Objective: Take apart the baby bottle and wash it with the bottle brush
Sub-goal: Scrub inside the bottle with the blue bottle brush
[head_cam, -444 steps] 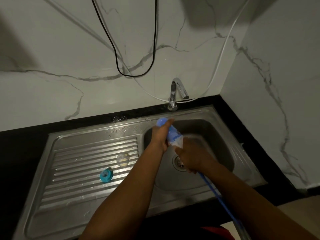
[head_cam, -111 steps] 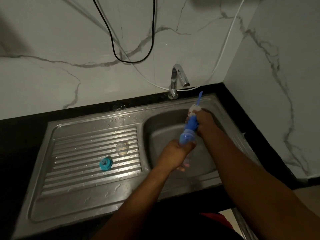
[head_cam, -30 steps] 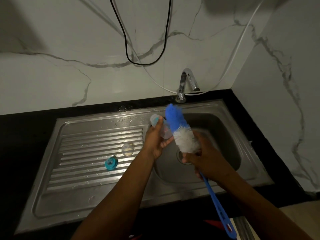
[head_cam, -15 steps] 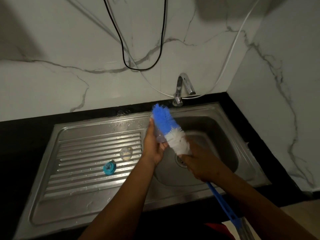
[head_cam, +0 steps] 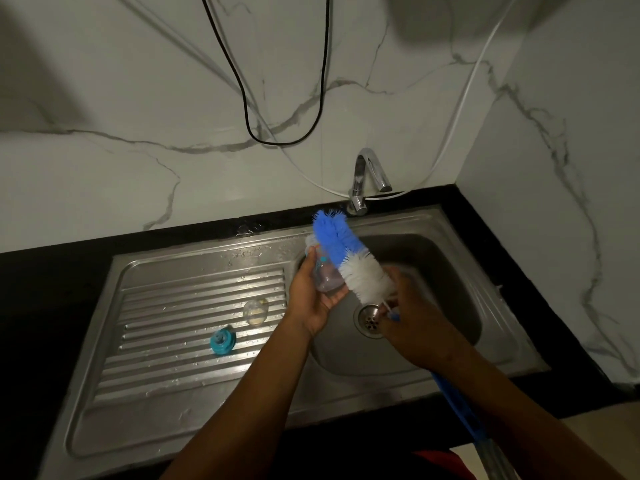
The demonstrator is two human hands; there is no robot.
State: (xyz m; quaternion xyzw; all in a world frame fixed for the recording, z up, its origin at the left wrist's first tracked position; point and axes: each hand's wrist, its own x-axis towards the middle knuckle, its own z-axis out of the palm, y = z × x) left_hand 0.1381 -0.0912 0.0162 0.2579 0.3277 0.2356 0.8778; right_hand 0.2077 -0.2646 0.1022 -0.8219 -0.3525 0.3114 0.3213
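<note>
My left hand point(head_cam: 311, 299) holds the clear bottle body point(head_cam: 323, 271) over the left edge of the sink basin. Lying on its side, the bottle points its open end away toward the wall. My right hand point(head_cam: 415, 327) grips the blue handle of the bottle brush point(head_cam: 349, 258). Its blue and white bristle head is outside the bottle and lies against the bottle's right side. On the ribbed drainboard rest the clear nipple point(head_cam: 255, 311) and the teal screw ring point(head_cam: 222, 342), apart from each other.
The steel sink point(head_cam: 450, 282) has a drain strainer point(head_cam: 370, 320) below my hands. A chrome tap point(head_cam: 369, 178) stands at the back, with no water seen running. A black cable and a white hose hang on the marble wall. Black countertop surrounds the sink.
The brush head has come out of the bottle since a few seconds ago. Over the last second both hands stayed over the basin's left edge, the brush rubbing along the bottle's outside.
</note>
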